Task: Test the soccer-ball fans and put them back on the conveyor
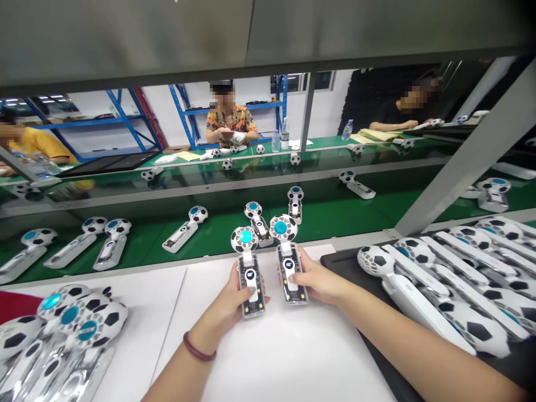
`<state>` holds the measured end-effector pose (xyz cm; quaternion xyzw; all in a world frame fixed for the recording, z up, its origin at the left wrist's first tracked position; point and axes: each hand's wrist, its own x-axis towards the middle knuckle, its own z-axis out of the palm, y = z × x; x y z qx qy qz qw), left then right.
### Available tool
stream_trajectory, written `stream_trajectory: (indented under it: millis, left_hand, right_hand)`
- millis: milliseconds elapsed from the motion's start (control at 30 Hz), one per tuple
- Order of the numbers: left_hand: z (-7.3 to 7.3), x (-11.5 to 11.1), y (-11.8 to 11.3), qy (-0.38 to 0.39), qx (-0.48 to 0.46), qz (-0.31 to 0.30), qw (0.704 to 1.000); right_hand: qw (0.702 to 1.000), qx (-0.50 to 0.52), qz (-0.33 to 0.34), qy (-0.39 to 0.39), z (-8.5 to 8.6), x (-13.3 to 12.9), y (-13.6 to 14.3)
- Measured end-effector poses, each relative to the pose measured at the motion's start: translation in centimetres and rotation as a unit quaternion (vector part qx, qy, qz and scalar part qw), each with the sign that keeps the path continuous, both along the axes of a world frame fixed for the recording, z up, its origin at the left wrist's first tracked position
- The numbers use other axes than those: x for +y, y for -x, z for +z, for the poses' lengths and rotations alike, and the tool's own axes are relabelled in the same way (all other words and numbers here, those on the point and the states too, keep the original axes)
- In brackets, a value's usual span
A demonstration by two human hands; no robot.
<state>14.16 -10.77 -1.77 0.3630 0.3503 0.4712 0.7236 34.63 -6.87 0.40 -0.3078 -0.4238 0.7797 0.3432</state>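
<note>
My left hand (233,298) is wrapped round a handheld fan (250,285) with a football-patterned round head and a clear body showing its circuit board. Its thumb rests on the white strip below a small lit display. In my right hand (312,276) is a matching handheld fan (292,274), thumb on the same strip, display lit. Both fans are upright side by side above the white worktop (276,357), heads pointing away from me. Close beyond them, another such fan (260,226) lies on the green conveyor belt (221,245).
At the left, several fans (87,329) are heaped on the worktop. A black tray (368,335) at the right holds rows of fans. More fans (184,231) lie along the belt. A slanted metal post (460,145) stands at the right; co-workers (230,120) sit beyond the belt.
</note>
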Motion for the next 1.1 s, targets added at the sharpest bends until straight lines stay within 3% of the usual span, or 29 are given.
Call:
stream_trajectory:
  millis: [333,633,833,967,1033,1100]
  left_hand:
    - [-0.3,0.1,0.2,-0.008,-0.001,-0.007,1.000]
    - [-0.1,0.1,0.1,-0.012,0.005,0.008,1.000]
    - [0.0,-0.1,-0.1,-0.028,0.001,0.009,1.000]
    - [2.3,-0.9,-0.5,-0.116,0.015,0.056,0.992]
    - [4.5,-1.4,-0.7,-0.180,0.033,0.123,0.975]
    - [7.0,-2.0,-0.8,-0.227,0.026,0.152,0.962]
  right_hand:
    - [1.000,-0.003,0.000,-0.013,-0.4,0.3,-0.2]
    - [1.000,-0.012,-0.024,-0.004,0.4,0.1,0.1]
    - [0.997,-0.052,-0.037,-0.047,0.7,0.0,-0.2]
    - [0.989,0.001,-0.031,-0.142,2.6,-0.4,-1.0]
    - [0.975,0.041,-0.069,-0.205,4.6,-0.7,-1.6]
    - [0.962,0.057,-0.134,-0.231,7.2,-1.2,-2.3]
